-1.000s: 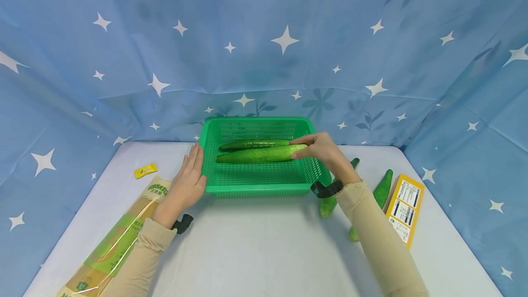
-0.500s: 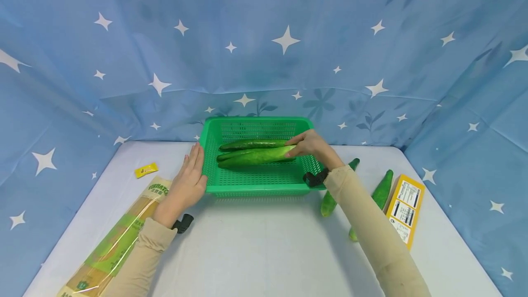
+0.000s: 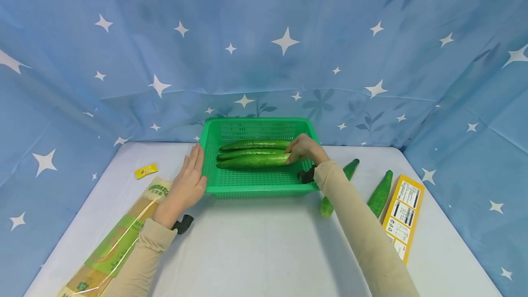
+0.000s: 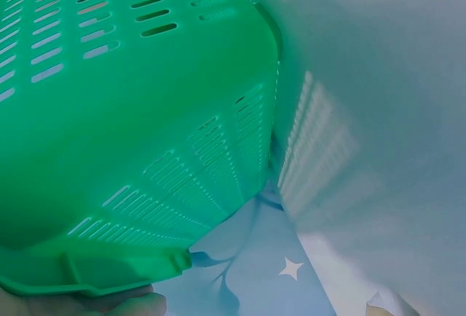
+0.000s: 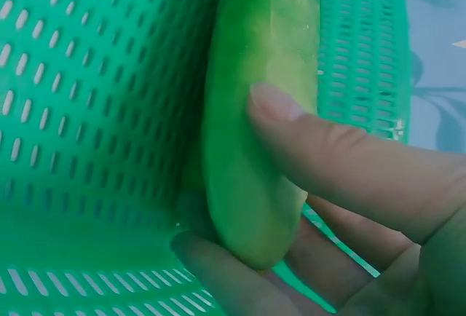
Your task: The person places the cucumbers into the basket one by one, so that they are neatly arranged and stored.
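My right hand (image 3: 304,148) pinches the pale right end of a cucumber (image 3: 251,161) inside a green plastic basket (image 3: 264,188). In the right wrist view the thumb (image 5: 313,134) lies on top of that cucumber (image 5: 262,97), with fingers curled beneath its tip. Two more cucumbers lie side by side behind it: the middle one (image 3: 239,153), partly covered, and the rear one (image 3: 253,144). At the basket's left rim rests my left hand (image 3: 187,181), its fingers straight. Only some of its fingertips (image 4: 138,306) show under the rim in the left wrist view.
Right of the basket lie two cucumbers, one nearer (image 3: 349,169) and one farther right (image 3: 380,194) beside a yellow box (image 3: 404,214). On the left are a long pack of noodles (image 3: 119,237), partly under the left forearm, and a small yellow packet (image 3: 146,170).
My right hand has moved left and slightly toward me with its cucumber, which now lies lower, in front of the middle one. The left hand has stayed on the basket's rim.
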Available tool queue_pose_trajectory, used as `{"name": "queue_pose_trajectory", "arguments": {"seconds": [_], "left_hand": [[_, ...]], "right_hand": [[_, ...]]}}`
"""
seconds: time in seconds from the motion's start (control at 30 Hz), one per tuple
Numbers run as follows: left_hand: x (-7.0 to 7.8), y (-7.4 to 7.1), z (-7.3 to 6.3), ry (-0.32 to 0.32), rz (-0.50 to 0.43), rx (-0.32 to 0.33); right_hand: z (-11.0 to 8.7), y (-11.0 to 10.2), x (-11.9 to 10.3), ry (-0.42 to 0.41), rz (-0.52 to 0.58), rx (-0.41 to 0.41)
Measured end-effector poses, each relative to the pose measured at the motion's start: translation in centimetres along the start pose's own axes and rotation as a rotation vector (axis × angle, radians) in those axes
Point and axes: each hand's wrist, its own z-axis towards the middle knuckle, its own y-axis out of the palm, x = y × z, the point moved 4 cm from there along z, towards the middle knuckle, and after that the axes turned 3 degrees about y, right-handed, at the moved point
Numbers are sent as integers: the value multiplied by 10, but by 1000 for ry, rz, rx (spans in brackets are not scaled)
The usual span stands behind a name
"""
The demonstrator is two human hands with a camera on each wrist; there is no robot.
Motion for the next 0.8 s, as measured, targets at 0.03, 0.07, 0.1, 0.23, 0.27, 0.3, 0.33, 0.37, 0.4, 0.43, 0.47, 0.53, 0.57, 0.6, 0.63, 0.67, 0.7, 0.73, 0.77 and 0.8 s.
{"name": "queue_pose_trajectory", "arguments": {"seconds": [0.03, 0.07, 0.1, 0.23, 0.27, 0.3, 0.33, 0.37, 0.4, 0.43, 0.47, 0.53, 0.57, 0.6, 0.63, 0.67, 0.7, 0.73, 0.77, 0.8], "left_hand": [[0, 0, 0, 1, 1, 0], [0, 0, 0, 1, 1, 0], [0, 1, 0, 1, 2, 1], [-1, 1, 0, 8, 0, 7], [-1, 1, 0, 8, 1, 9], [-1, 0, -1, 8, 1, 10], [-1, 0, 0, 8, 0, 11], [-1, 1, 0, 9, -3, 11], [0, 1, 0, 8, -3, 9], [-1, 1, 0, 7, -1, 6], [0, 1, 0, 7, -2, 3], [0, 2, 1, 7, -4, -1], [0, 2, 1, 6, -4, -3], [0, 2, 1, 5, -3, -5], [-1, 2, 1, 3, -3, -6], [0, 1, 1, 2, -4, -7], [0, 1, 1, 0, -5, -8], [0, 1, 1, -2, -5, -7], [0, 0, 0, -1, -5, -6], [0, 0, 0, -1, -4, -7]], "right_hand": [[2, 1, 1, 6, -16, -1], [3, 3, 3, 13, -33, -3], [5, 4, 4, 21, -52, -2], [8, 8, 7, 57, -97, 11], [9, 8, 7, 65, -98, 17], [9, 9, 7, 70, -94, 21], [9, 9, 7, 77, -92, 25], [9, 9, 7, 81, -91, 29], [8, 9, 8, 83, -92, 30], [8, 8, 8, 83, -87, 26], [7, 8, 8, 82, -81, 22], [5, 5, 7, 73, -84, 15], [2, 4, 6, 59, -90, 15], [0, 2, 3, 45, -99, 15], [-4, -1, 0, 31, -102, 14], [-7, -3, -3, 18, -112, 18], [-11, -6, -7, 2, -125, 19], [-16, -8, -11, -9, -126, 21], [-20, -10, -14, -23, -143, 25], [-23, -12, -17, -30, -150, 26]]}}
